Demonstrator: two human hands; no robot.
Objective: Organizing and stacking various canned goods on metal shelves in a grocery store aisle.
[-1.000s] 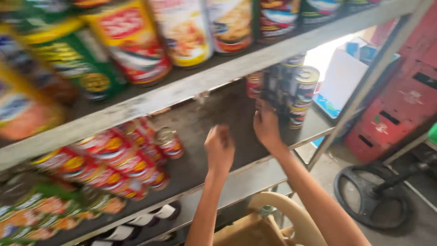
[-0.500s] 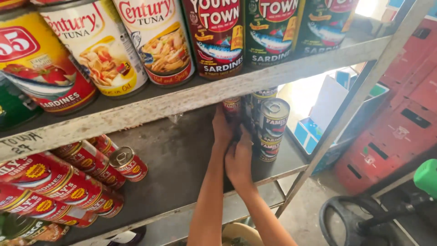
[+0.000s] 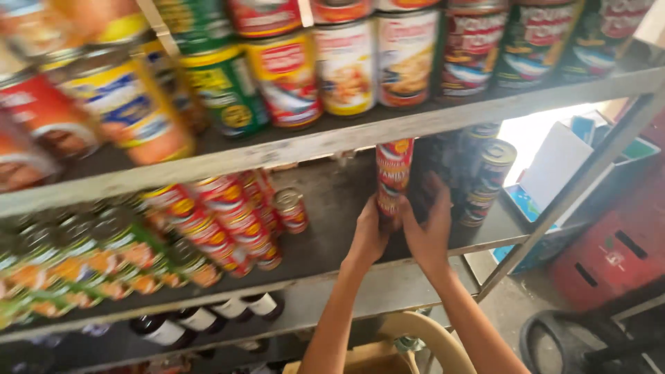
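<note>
Reaching onto the middle shelf [image 3: 332,208] of a metal rack, both hands are working at a stack of red-labelled cans [image 3: 393,179] standing upright toward the right end of that shelf. The left hand [image 3: 368,237] is pressing against the lower left side of the stack, its fingers curled close around the bottom can. The right hand [image 3: 429,232] is sitting just beside it, fingers spread upward and lying against the dark-labelled cans [image 3: 478,181] that are standing right next to the red stack; whether those fingers are actually gripping one cannot be told, as motion blur is smearing them. Further left on the same shelf, rows of red cans lying on their sides [image 3: 222,215] are resting well apart from the hands. Above, the upper shelf [image 3: 388,128] is carrying a line of upright tins [image 3: 346,66] with fish pictures. Below, dark bottles [image 3: 201,320] are lying on the bottom shelf.
</note>
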